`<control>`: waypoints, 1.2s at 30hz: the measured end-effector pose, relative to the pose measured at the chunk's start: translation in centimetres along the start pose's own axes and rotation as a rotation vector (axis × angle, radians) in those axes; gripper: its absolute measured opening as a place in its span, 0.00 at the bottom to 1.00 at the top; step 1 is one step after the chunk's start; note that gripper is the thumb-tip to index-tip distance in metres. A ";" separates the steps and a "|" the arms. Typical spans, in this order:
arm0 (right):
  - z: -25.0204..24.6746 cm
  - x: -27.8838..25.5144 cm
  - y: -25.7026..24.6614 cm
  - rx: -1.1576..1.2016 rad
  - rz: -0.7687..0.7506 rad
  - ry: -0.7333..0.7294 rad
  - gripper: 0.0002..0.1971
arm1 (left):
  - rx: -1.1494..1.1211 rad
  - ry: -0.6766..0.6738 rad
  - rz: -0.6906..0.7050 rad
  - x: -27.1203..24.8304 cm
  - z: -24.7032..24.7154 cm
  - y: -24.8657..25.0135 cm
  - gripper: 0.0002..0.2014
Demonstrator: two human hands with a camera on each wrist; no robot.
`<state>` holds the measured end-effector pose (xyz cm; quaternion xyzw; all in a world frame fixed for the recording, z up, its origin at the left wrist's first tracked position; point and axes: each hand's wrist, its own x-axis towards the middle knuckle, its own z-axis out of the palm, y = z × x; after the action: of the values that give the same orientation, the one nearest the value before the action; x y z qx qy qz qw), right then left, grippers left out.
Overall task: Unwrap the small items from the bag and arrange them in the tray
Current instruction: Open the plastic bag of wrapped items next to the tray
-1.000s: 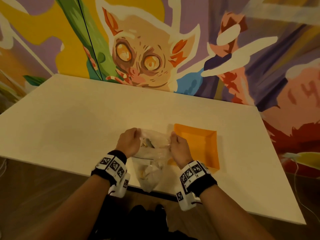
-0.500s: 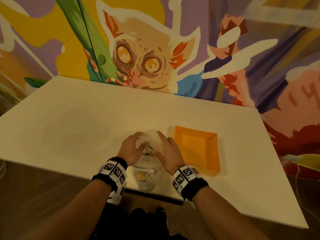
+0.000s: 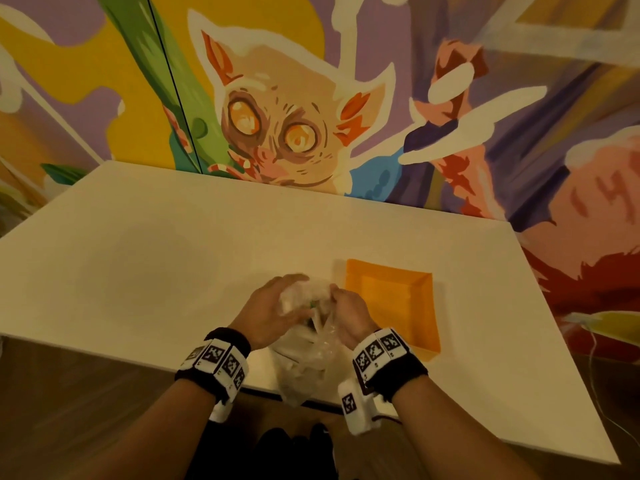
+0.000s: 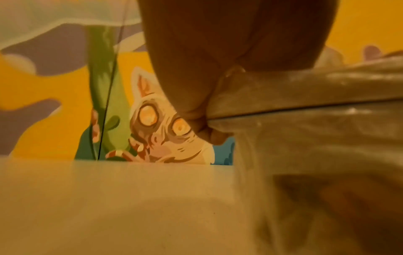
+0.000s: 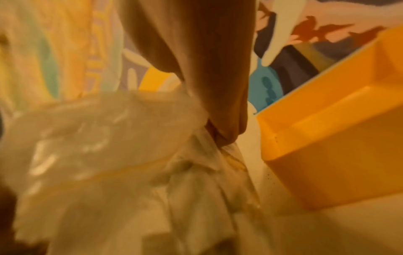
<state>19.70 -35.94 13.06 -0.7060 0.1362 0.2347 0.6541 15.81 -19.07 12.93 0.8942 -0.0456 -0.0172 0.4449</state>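
A clear plastic bag (image 3: 304, 362) hangs over the near edge of the white table (image 3: 138, 265), with small wrapped items dimly visible inside. My left hand (image 3: 273, 313) grips the bag's bunched top from the left, fingers curled around the plastic (image 4: 305, 107). My right hand (image 3: 346, 317) pinches the same top from the right, and the crumpled film (image 5: 104, 138) fills its wrist view. An orange square tray (image 3: 394, 303) sits on the table just right of my right hand, with nothing in it.
A painted mural wall (image 3: 311, 98) rises directly behind the table. The table's near edge runs under my wrists, and its right corner lies at the lower right. A thin cable (image 3: 595, 375) hangs off to the right.
My hands first came together from a spread hold on the bag's mouth, then bunched its top between them. The bag has risen and shifted slightly toward the tray.
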 end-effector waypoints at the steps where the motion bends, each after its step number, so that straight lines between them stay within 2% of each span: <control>1: -0.1 0.2 0.1 0.125 0.065 -0.014 0.20 | 0.075 -0.036 0.025 0.0 0.2 -0.2 0.18; 4: -0.2 0.4 0.0 0.254 0.156 -0.039 0.18 | 0.022 0.026 -0.020 0.2 0.4 -0.7 0.10; 6: 0.0 0.1 0.0 0.134 0.116 -0.012 0.17 | -0.052 0.044 -0.054 0.8 0.4 -1.0 0.12; 7: 0.1 -0.1 0.1 0.004 0.045 0.019 0.17 | -0.085 0.035 -0.086 0.9 0.4 -0.9 0.15; 9: 0.3 -0.8 0.5 -0.226 -0.197 0.036 0.15 | -0.161 0.029 -0.152 1.1 0.3 -0.1 0.18; 11: 0.4 -1.8 0.8 -0.348 -0.409 -0.020 0.18 | -0.241 0.031 -0.212 1.4 0.1 0.3 0.18; 13: 0.5 -2.2 1.1 -0.487 -0.557 -0.034 0.21 | -0.349 0.030 -0.259 1.7 0.1 0.4 0.19; 16: 0.4 -2.0 1.2 -0.718 -0.750 0.086 0.11 | -0.446 0.060 -0.296 1.7 -0.1 0.6 0.21; 18: 0.3 -1.7 1.0 -0.708 -0.697 0.123 0.14 | -0.437 0.066 -0.253 1.5 -0.2 0.9 0.17; 20: 0.1 -1.1 0.5 -0.660 -0.509 0.121 0.19 | -0.351 0.039 -0.167 1.0 -0.2 0.8 0.09; 21: 0.1 -1.0 0.2 -0.595 -0.410 0.099 0.21 | -0.293 0.025 -0.112 0.9 -0.1 0.5 0.08; 23: 0.2 -0.4 -0.2 -0.373 -0.224 0.035 0.21 | -0.217 -0.009 -0.034 0.7 0.1 0.0 0.06; 24: 0.2 -0.3 -0.4 -0.239 -0.133 0.001 0.19 | -0.208 -0.027 -0.012 0.8 0.2 -0.1 0.07; 26: 0.2 -0.5 -0.9 -0.025 0.017 -0.062 0.15 | -0.251 -0.038 -0.014 1.1 0.3 -0.2 0.17; 28: 0.3 -1.0 -1.2 0.008 0.078 -0.087 0.17 | -0.312 -0.017 -0.074 1.6 0.2 0.0 0.25; 30: 0.3 -1.6 -1.0 -0.152 -0.012 -0.072 0.23 | -0.351 -0.009 -0.154 2.0 0.2 -0.4 0.29; 33: 0.3 -2.9 -0.3 -0.290 -0.296 -0.074 0.23 | -0.398 0.022 -0.244 2.3 -0.1 -0.9 0.30; 34: 0.2 -3.1 0.1 -0.328 -0.400 -0.046 0.19 | -0.423 0.033 -0.269 2.3 -0.2 -0.8 0.29; 36: 0.2 -2.8 0.9 -0.411 -0.541 0.047 0.05 | -0.462 0.043 -0.306 2.3 -0.2 -0.6 0.27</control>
<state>16.86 -36.20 13.65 -0.8388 -0.0910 0.0589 0.5335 18.17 -18.77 12.64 0.7656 0.1047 -0.0751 0.6303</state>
